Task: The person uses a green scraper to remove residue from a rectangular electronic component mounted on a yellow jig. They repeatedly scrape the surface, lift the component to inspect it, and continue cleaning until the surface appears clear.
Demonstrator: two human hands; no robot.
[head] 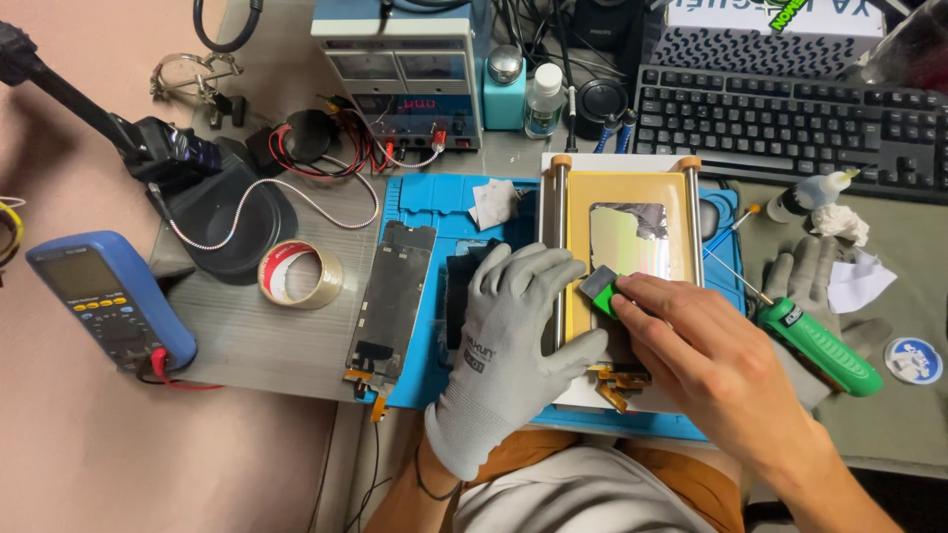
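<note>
A bare right hand (706, 365) pinches a small green scraper (602, 289) against a thin, likely fragile phone screen (630, 242) on the yellow-framed plate (578, 212); the gloved left hand (513, 336) lies flat and spread beside the grip. The hands hide the screen's lower edge.

Grey knit glove on left hand (504, 345), right hand (711, 365) bare, orange shorts
</note>
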